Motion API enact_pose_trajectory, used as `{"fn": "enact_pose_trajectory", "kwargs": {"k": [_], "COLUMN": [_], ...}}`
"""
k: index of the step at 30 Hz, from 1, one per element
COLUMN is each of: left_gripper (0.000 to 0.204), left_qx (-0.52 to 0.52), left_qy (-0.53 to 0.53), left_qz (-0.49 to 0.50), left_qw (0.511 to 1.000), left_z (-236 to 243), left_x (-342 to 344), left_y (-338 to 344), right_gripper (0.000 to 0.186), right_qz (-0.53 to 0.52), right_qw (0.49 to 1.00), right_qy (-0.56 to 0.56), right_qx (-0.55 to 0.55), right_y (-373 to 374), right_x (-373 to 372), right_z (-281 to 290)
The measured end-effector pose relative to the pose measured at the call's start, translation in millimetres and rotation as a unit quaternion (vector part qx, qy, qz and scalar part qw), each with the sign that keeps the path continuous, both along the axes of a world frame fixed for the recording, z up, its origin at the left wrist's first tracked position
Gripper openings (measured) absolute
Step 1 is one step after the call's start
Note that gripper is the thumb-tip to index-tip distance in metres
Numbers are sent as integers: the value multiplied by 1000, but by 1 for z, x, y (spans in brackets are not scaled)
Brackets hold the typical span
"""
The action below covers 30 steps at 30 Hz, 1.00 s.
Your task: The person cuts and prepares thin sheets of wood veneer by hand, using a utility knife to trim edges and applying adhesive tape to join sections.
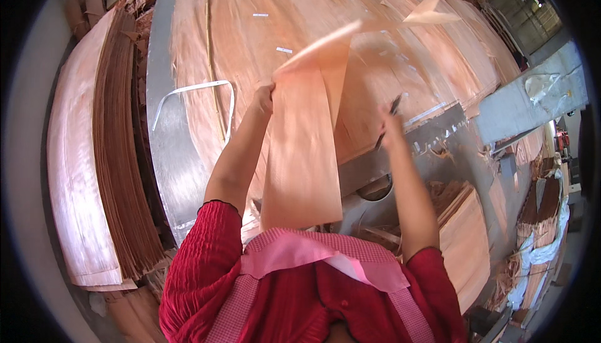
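My left hand (265,97) is closed on the left edge of a long, thin sheet of wood veneer (302,149). The sheet hangs down toward my apron, and its far end is curled and smeared by motion. Off to the right, my right hand (391,127) is closed around a slim dark tool (395,104), too blurred to name more exactly. Beneath both hands lies a broad spread of reddish veneer (250,42) on a metal-topped table (178,174). Short white tape pieces (284,50) stick to that veneer.
A thin stick (209,36) and a bent white strip (194,86) lie left of my left hand. A tall veneer stack (81,174) stands at the far left. A grey metal block (532,96) is at the right, with more veneer (466,243) below the table edge.
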State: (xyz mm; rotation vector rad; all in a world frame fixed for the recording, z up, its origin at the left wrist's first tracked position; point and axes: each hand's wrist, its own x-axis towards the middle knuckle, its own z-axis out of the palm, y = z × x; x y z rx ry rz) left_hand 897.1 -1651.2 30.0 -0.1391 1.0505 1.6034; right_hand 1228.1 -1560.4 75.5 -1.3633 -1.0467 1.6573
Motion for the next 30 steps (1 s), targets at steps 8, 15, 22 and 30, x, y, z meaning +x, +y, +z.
{"fn": "enact_pose_trajectory", "kwargs": {"k": [8, 15, 22, 30], "left_gripper": [41, 33, 30, 33], "left_qx": [198, 53, 313, 95], "left_qy": [-293, 53, 23, 26], "left_qz": [-75, -65, 49, 92], "left_qw": [932, 995, 948, 991], "left_z": [-66, -7, 36, -18], "left_x": [-64, -70, -125, -27], "left_y": [-16, -13, 5, 15], "right_gripper": [59, 41, 46, 22], "right_qz": [38, 75, -42, 182], "right_qw": [878, 724, 656, 955], "right_qy": [-411, -656, -425, -232], "right_qx": [241, 199, 623, 28], "right_y": [22, 49, 89, -39], "right_x": [-75, -33, -190, -123], "right_z": [-29, -56, 158, 82]}}
